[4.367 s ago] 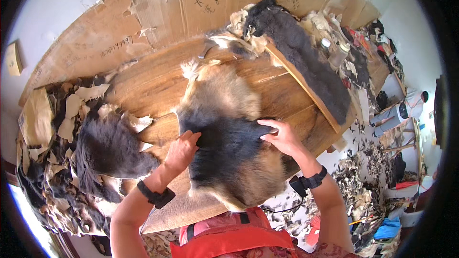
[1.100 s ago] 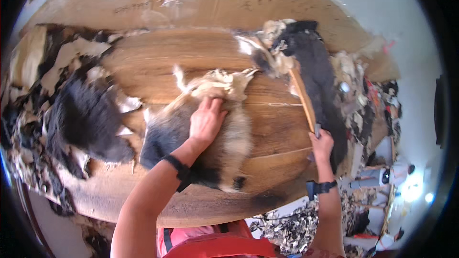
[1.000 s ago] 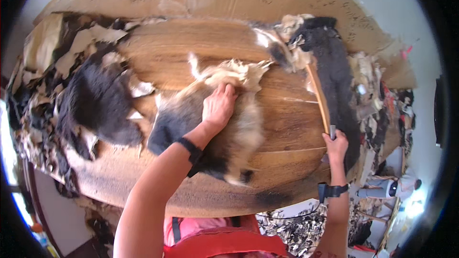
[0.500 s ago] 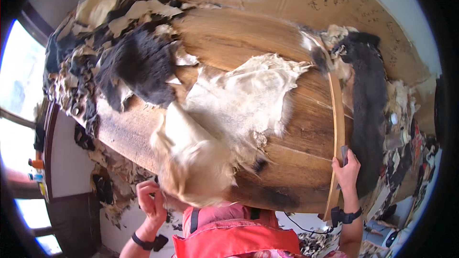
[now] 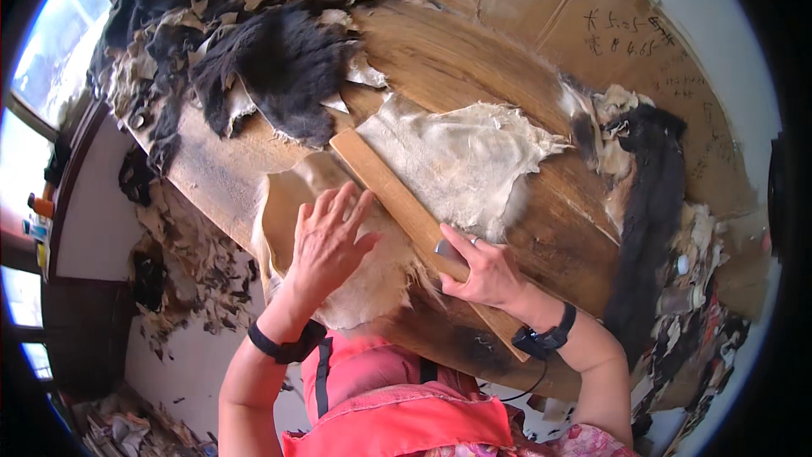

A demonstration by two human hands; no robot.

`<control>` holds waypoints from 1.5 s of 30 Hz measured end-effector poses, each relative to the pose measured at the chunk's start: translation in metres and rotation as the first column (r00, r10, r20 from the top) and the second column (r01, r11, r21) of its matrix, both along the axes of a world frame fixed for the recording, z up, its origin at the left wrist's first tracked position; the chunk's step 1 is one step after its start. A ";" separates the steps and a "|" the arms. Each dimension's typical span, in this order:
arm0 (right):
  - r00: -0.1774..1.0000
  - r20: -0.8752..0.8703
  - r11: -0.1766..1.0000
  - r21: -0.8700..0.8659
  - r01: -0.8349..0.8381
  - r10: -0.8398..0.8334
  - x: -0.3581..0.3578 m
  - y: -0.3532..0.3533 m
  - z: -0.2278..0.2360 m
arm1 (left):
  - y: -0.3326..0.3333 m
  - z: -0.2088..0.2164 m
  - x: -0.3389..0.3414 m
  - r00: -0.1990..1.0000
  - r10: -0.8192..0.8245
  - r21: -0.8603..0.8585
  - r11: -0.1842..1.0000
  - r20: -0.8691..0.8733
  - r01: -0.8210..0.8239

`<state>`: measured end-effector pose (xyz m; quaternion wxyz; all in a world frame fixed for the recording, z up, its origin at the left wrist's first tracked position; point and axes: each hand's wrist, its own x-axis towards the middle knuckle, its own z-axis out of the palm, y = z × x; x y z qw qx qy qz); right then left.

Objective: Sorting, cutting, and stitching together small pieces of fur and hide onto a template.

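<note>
Pale hide (image 5: pixel 457 156): skin side up, spread across the wooden tabletop (image 5: pixel 474 59), its near part draped over the front edge.
Left hand (image 5: pixel 326 241): open, fingers spread, pressing the hide flat so it cannot slide.
Right hand (image 5: pixel 482 271): closed on the wooden slat (image 5: pixel 406 207), laid diagonally over the hide, seemingly as a straightedge.
Dark furs (image 5: pixel 279 63): piled at the tabletop's far left corner.
Black pelt (image 5: pixel 647 203): along the right edge.

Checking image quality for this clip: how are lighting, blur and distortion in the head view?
Head view: daylight from the window at left blows out there; the pale hide and both hands are sharp and evenly lit; fisheye bends the wooden table edges, with a black rim all round.
</note>
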<state>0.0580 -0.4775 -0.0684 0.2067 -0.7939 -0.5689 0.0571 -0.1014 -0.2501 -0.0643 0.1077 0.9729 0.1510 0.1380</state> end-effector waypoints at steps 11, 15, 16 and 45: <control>0.987 -0.147 0.996 -0.063 -0.069 0.059 0.012 0.003 0.003 | 0.009 -0.020 -0.003 0.998 0.050 -0.026 0.998 0.026 -0.049; 0.984 -0.175 0.991 -0.122 -0.062 0.040 0.010 0.005 0.006 | 0.011 -0.019 -0.005 0.999 0.051 -0.045 0.998 0.018 -0.051; 0.984 -0.173 0.990 -0.127 -0.062 0.040 0.010 0.005 0.006 | 0.011 -0.019 -0.004 0.998 0.056 -0.041 0.998 0.025 -0.055; 0.869 -0.346 0.904 0.365 -0.223 0.354 0.020 0.046 -0.018 | -0.083 -0.023 0.008 0.884 -0.458 0.188 0.880 0.094 0.436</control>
